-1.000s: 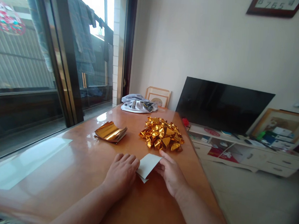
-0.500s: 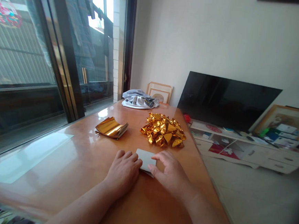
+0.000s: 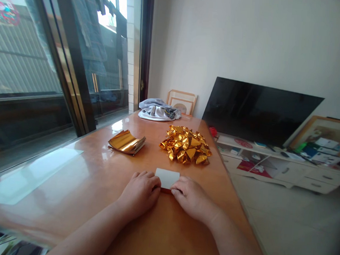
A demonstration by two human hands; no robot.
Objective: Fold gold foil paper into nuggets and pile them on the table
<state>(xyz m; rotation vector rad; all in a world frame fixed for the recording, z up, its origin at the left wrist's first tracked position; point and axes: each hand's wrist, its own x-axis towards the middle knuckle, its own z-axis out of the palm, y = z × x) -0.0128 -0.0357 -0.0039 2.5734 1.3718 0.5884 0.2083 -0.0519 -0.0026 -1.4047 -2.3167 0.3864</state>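
Observation:
A small sheet of paper (image 3: 167, 178), pale side up, lies on the table between my hands, with a thin orange strip showing along its near edge. At its left side my left hand (image 3: 143, 190) is closed, thumb and fingers pinching the near corner. My right hand (image 3: 190, 196) pinches the near right corner in the same way. Just beyond the paper, to the right, sits a heap of folded gold foil pieces (image 3: 186, 145). A curled stack of gold foil sheets (image 3: 127, 142) lies farther left.
The glossy wooden table (image 3: 73, 190) runs away from me beside a glass sliding door (image 3: 77, 112). A bundle of grey cloth (image 3: 158, 111) rests at its far end. On the right, a television (image 3: 259, 113) stands on a low white cabinet (image 3: 290, 172).
My right hand has lowered from above the paper and closed its thumb and fingers on the right near corner. The paper now lies straighter, its near edge showing orange.

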